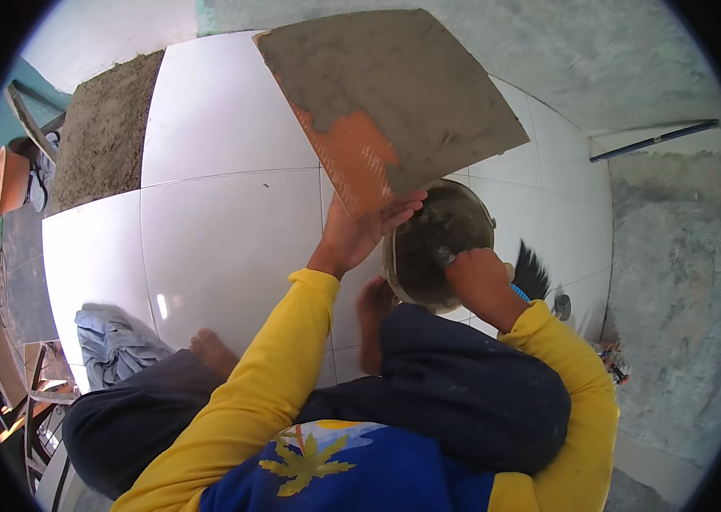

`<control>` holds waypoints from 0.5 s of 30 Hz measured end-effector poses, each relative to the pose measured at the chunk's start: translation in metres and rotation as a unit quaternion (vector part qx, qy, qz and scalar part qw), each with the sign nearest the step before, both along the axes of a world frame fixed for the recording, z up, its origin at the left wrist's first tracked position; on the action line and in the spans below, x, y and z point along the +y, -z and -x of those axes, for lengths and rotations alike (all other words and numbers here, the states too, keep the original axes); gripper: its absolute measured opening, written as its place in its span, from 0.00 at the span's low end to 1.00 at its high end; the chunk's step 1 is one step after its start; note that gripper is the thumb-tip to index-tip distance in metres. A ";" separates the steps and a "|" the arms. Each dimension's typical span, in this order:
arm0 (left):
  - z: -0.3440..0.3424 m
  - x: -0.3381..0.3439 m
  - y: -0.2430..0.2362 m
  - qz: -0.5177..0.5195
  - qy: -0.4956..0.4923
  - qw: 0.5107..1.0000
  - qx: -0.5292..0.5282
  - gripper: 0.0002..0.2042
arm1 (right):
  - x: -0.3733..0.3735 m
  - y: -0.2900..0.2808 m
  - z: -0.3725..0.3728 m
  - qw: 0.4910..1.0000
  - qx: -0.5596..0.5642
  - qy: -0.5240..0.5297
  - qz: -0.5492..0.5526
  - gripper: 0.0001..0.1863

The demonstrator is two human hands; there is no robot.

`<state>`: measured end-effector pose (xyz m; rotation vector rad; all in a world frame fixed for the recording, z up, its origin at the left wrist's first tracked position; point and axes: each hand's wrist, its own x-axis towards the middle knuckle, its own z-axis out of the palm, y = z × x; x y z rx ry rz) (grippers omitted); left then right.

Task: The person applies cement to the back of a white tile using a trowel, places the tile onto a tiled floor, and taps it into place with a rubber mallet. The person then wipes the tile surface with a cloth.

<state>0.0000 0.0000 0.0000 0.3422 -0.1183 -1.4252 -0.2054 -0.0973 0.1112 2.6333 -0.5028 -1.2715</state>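
Observation:
My left hand [366,226] is closed on the near corner of a large square tile [359,158], its orange back turned up and tilted. Wet grey mortar [412,81] coats most of that back, with bare orange left near my hand. Over the round bucket [490,224], my right hand [478,282] is closed round the handle of what looks like a trowel [510,271]. Its blade is mostly hidden inside the dark bucket, which stands between my feet and the tile.
White tiles [224,222] cover the floor around me. At the far left is a bare mortar patch [109,128]. A black-bristled brush [531,273] lies right of the bucket, a grey cloth [117,346] by my left knee. An orange basin [9,183] stands far left; a dark bar [655,141] lies right.

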 end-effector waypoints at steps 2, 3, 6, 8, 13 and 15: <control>0.001 -0.004 -0.002 0.001 0.008 1.000 -0.004 0.27 | -0.001 -0.005 -0.006 0.999 0.017 0.019 -0.039 0.09; 0.003 -0.004 -0.002 0.000 0.011 1.000 -0.005 0.28 | 0.000 -0.008 -0.005 0.998 0.013 0.049 -0.046 0.10; 0.007 -0.004 -0.003 -0.008 0.015 1.000 -0.020 0.29 | 0.003 -0.010 0.001 0.986 0.001 0.152 -0.067 0.14; 0.009 -0.008 -0.002 -0.007 0.011 0.999 -0.040 0.30 | 0.002 -0.005 0.009 0.966 -0.005 0.246 -0.078 0.18; 0.012 -0.012 0.010 0.024 0.051 0.997 -0.048 0.32 | -0.003 0.024 0.038 0.918 -0.107 0.344 -0.162 0.24; 0.011 -0.014 0.014 0.024 0.063 0.996 -0.056 0.33 | 0.000 0.032 0.050 0.884 -0.164 0.404 -0.168 0.25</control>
